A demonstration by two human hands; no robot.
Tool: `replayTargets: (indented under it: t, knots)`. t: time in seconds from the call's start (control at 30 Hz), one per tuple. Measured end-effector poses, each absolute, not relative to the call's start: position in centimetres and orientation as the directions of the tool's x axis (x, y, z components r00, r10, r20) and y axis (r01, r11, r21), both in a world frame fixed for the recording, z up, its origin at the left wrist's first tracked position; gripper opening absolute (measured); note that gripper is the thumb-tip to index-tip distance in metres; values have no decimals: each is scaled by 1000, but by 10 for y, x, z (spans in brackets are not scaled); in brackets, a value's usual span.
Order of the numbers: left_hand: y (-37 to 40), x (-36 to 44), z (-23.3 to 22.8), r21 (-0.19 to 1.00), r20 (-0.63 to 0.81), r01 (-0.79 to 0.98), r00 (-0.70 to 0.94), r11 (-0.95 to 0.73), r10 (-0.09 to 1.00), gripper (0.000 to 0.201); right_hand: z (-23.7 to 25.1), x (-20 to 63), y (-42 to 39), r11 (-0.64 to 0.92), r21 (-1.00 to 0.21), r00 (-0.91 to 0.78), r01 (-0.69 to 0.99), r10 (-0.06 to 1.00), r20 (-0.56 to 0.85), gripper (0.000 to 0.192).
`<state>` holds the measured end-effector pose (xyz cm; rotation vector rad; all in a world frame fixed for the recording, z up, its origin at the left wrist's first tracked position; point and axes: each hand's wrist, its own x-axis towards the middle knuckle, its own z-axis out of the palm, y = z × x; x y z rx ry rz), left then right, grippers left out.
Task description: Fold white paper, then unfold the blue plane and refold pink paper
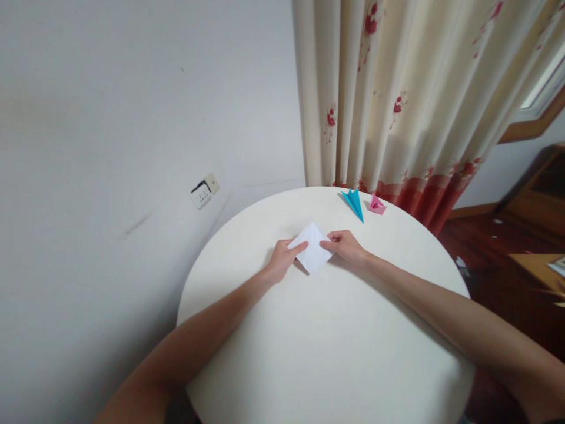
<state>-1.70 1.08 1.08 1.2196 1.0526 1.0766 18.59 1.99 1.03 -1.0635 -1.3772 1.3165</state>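
A small square of folded white paper (312,252) is held just over the round table, turned so that one corner points toward me. My left hand (282,259) grips its left corner, the thumb lying on top and the other fingers underneath. On the opposite corner, my right hand (346,246) pinches the paper between thumb and curled fingers. The paper hides most of the left fingers. Beyond my right hand lie a blue paper plane (354,205) and a pink folded paper boat (376,205).
The round white table (326,347) stands against a pale wall (132,106) with a socket (201,196). A cream curtain with red flowers (375,106) hangs behind the far edge. Dark wooden floor (481,247) and furniture are on the right.
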Motion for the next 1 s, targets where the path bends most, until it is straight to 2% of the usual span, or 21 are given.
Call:
replayTargets:
  t: [0.1, 0.2, 0.27, 0.37, 0.5, 0.57, 0.67, 0.8, 1.0]
  knots:
    - [13, -28, 21, 994, -108, 32, 354, 103, 929, 46, 11, 191, 22, 77, -997, -192, 18, 979, 72, 34]
    - [15, -42, 34, 988, -157, 82, 562, 135, 812, 50, 12, 192, 20, 105, -991, -277, 81, 958, 79, 32]
    - [16, -46, 37, 988, -156, 82, 593, 134, 790, 51, 11, 191, 18, 130, -984, -344, 123, 935, 81, 31]
    - [14, -41, 32, 988, -153, 78, 537, 131, 830, 44, 7, 186, 15, 169, -976, -397, 137, 912, 102, 31]
    - [13, -27, 18, 986, -167, 72, 363, 151, 917, 40, 1, 181, 17, 203, -971, -337, 124, 929, 151, 29]
    - [14, -24, 15, 989, -146, 46, 285, 139, 947, 42, -2, 181, 19, 178, -979, -303, 103, 943, 139, 30]
    - [17, -23, 13, 993, -116, -2, 213, 119, 970, 43, -5, 182, 21, 88, -996, -341, 18, 937, 76, 34]
    - [18, -23, 13, 991, -106, -62, 206, 121, 973, 47, -7, 182, 22, 27, -999, -308, -33, 951, 36, 37]
    - [14, -20, 11, 994, -68, -62, 247, 86, 967, 47, -10, 179, 23, 44, -998, -208, -49, 977, 54, 37]
